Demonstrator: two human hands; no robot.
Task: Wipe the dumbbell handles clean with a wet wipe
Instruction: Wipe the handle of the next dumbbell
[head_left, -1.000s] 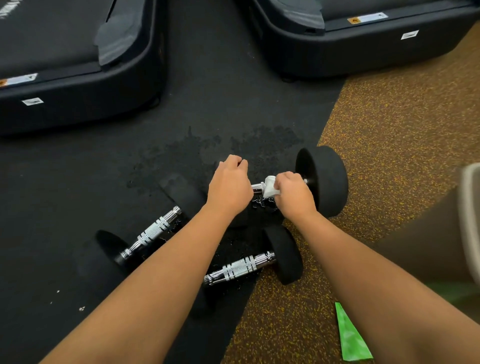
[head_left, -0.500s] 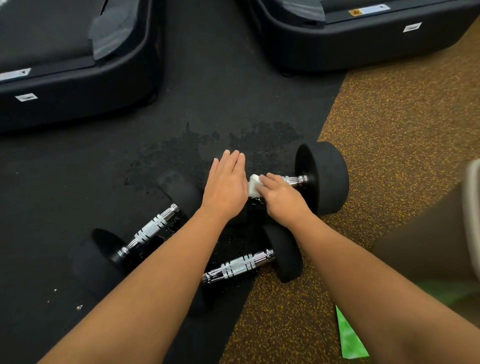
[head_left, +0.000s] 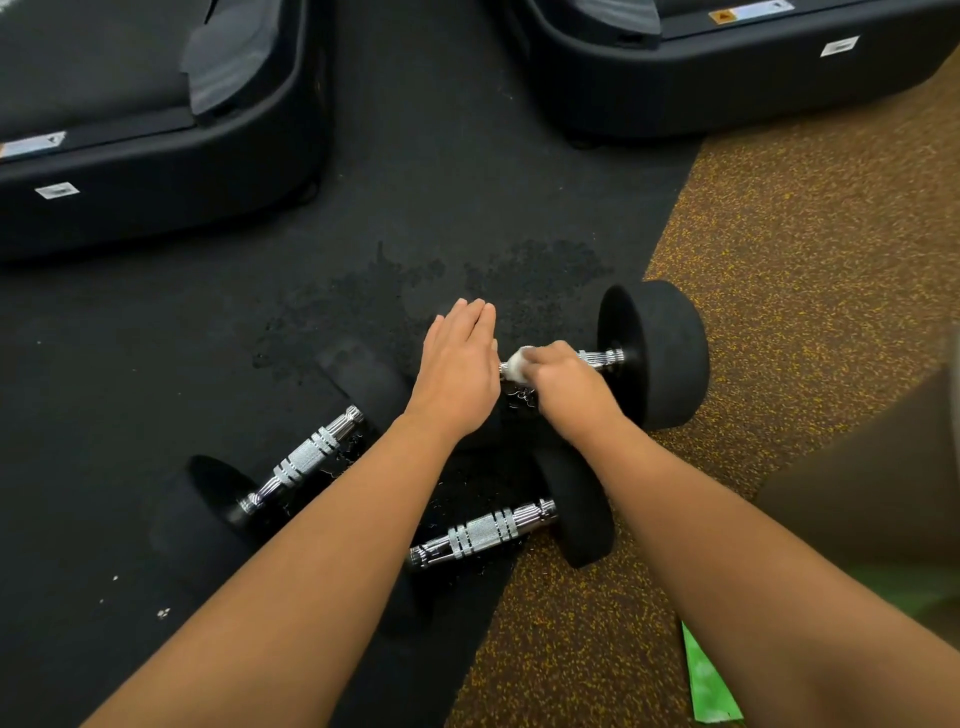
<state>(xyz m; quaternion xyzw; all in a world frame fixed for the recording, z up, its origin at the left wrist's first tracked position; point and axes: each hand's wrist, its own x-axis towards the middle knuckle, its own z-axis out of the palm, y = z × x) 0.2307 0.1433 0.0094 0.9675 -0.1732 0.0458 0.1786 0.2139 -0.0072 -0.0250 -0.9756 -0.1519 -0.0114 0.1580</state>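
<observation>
On the floor (head_left: 467, 171), the right hand (head_left: 563, 387) pinched a soft wipe (head_left: 515, 364) against the far dumbbell (head_left: 655, 353)'s handle (head_left: 602, 358). The left hand (head_left: 457, 371), fingers flat and together, steadied its hidden end. It looked heavy and rigid, likely to roll; best braced at the ends.

Mat (head_left: 467, 182) black, darker blotchy patch at 12 o'clock. Floor (head_left: 805, 286) brown, yellow-speckled, 3 o'clock. Dumbbell weights (head_left: 670, 353) matte black; handles (head_left: 483, 532) chrome, knurled bands. Wipe (head_left: 517, 364) white. Packet (head_left: 709, 686) bright green, 5 o'clock. Machines (head_left: 156, 171) black, white labels.
</observation>
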